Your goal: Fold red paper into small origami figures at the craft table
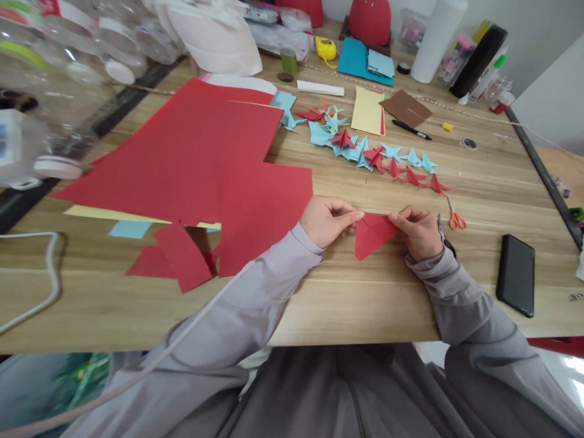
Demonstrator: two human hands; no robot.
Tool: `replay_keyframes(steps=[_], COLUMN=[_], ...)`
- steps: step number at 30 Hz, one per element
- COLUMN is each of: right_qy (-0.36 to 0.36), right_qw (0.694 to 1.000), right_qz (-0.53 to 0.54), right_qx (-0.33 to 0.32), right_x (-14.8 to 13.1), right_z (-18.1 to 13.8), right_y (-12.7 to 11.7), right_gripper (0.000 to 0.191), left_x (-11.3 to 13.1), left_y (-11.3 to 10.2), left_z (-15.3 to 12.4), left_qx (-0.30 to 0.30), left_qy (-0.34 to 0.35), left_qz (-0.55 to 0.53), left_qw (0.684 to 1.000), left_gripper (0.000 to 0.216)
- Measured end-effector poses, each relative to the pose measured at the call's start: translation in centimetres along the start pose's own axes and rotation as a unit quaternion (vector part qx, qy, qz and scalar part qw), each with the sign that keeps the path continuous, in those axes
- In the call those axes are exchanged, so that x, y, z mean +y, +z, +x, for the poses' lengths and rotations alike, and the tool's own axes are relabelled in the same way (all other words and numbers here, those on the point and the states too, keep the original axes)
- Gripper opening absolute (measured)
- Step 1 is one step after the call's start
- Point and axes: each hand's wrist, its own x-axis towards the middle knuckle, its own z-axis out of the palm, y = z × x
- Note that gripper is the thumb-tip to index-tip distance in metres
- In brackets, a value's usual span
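Note:
Between my two hands hangs a small folded red paper (371,236), roughly triangular, with creases across its face. My left hand (329,220) pinches its upper left corner between thumb and fingers. At the upper right corner, my right hand (417,230) pinches it the same way. Large red paper sheets (182,146) lie left of my left hand, and a red sheet (260,213) reaches under that wrist. Orange-handled scissors (457,220) rest just right of my right hand. Beyond my hands sit several folded red paper stars (413,177) and light blue paper stars (413,157).
A black phone (515,275) lies at the right. Small red paper pieces (183,255) are at the left front. Farther back are yellow paper slips (367,109), brown paper (406,109), a black pen (411,129) and a yellow tape measure (325,48). Plastic bottles (59,91) crowd the far left.

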Motion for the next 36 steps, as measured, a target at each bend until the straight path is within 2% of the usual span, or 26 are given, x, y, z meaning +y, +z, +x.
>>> replay_keyframes(steps=[3,6,12,16,19,25,28,33,36], right_qy=[-0.018,-0.016,0.013,0.017,-0.005,-0.069,-0.076,-0.065,-0.065], right_qw=[1.000,0.999,0.998,0.996,0.992,0.989,0.986,0.980,0.984], right_qz=[-0.006,0.022,0.047,0.007,-0.051,-0.105,-0.117,-0.126,-0.124], right_qx=[0.017,0.016,-0.034,-0.084,-0.117,-0.080,-0.087,-0.137,-0.114], right_x=[0.2,0.5,0.6,-0.1,-0.5,0.0,0.1,-0.2,-0.1], right_z=[0.0,-0.1,-0.2,-0.5,-0.8,-1.1,-1.2,-1.3,-1.3], right_y=[0.2,0.3,0.4,0.6,0.8,0.8,0.8,0.8,0.8], right_gripper=[0.038,0.038,0.032,0.031,0.032,0.029,0.029,0.026,0.027], left_x=[-0.3,-0.8,-1.2,-1.3,-1.3,-1.5,-1.6,-1.5,-1.4], left_y=[0.3,0.5,0.6,0.6,0.6,1.1,1.2,1.4,1.5], left_z=[0.1,0.1,0.0,-0.1,-0.2,-0.3,-0.4,-0.6,-0.6], left_qx=[0.015,-0.004,-0.013,-0.028,-0.047,-0.041,-0.032,-0.028,-0.016], left_qy=[-0.006,0.008,0.042,0.058,0.056,0.033,0.035,0.031,0.022], left_qz=[-0.026,-0.021,0.020,0.057,0.057,0.021,0.007,-0.011,-0.028], left_qw=[1.000,1.000,0.999,0.996,0.996,0.998,0.999,0.999,0.999], left_gripper=[0.035,0.035,0.035,0.036,0.034,0.029,0.027,0.028,0.028])
